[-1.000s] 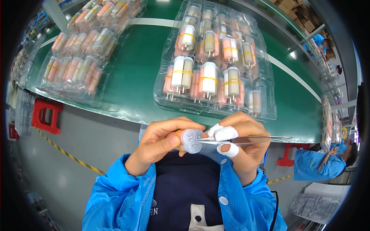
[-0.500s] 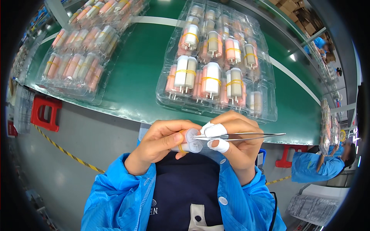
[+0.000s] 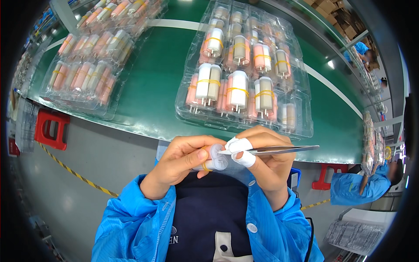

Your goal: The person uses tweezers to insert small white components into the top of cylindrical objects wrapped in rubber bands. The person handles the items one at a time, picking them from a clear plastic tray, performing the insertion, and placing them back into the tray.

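My left hand [image 3: 179,160] is closed around a small bundle of cylinders [image 3: 217,163] with translucent end caps, a yellow rubber band around them. The capped ends face my right hand [image 3: 268,159], whose thumb and a finger wear white coverings. Pinched between those fingertips is a pair of metal tweezers [image 3: 288,149]. Its tips reach the cap ends of the bundle; whether they grip anything there is too small to tell. Both hands are in front of my chest, just off the table's near edge.
A clear plastic tray stack [image 3: 185,107] holds white, grey and pink banded cylinders with metal pins on the green table [image 3: 148,83]. More filled trays [image 3: 50,89] are at the left. Red stools [image 3: 52,129] stand below, and a person in blue [image 3: 355,187] is at right.
The tweezers have rolled in my right fingers, now showing a broad flat side instead of two separated arms. The bundle has shifted slightly left in my left hand.
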Motion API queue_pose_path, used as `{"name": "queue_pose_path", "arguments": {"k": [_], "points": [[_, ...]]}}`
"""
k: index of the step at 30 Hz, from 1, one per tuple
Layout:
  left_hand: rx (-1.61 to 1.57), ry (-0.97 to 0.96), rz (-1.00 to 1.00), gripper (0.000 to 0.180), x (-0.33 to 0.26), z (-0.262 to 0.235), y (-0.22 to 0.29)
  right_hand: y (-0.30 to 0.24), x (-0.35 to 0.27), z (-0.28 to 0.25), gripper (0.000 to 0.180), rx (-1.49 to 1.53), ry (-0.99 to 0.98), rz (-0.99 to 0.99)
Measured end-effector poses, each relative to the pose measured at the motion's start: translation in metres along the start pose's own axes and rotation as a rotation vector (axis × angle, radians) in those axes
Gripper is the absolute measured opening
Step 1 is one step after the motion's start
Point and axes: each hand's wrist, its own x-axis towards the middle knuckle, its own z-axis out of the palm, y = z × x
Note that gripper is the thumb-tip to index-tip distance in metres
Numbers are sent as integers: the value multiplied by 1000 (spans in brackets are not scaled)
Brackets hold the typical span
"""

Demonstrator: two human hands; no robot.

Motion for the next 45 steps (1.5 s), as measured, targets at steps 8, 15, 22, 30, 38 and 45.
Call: {"name": "queue_pose_path", "arguments": {"k": [8,15,22,30,38,45], "points": [[190,17,-14,35,-2,-3,1,-7,9,-4,13,-34,-127,95],[405,-3,34,30,2,5,4,-20,18,-11,19,-299,-318,110],[70,-19,14,39,0,4,9,-12,12,-20,18,220,79,-33],[-40,18,-35,59,4,6,12,-4,-7,-21,21,371,219,33],[-120,-17,-25,57,4,4,10,9,-13,-17,21,323,248,14],[269,117,185,53,0,12,-2,0,-18,-7,20,521,327,192]]}}
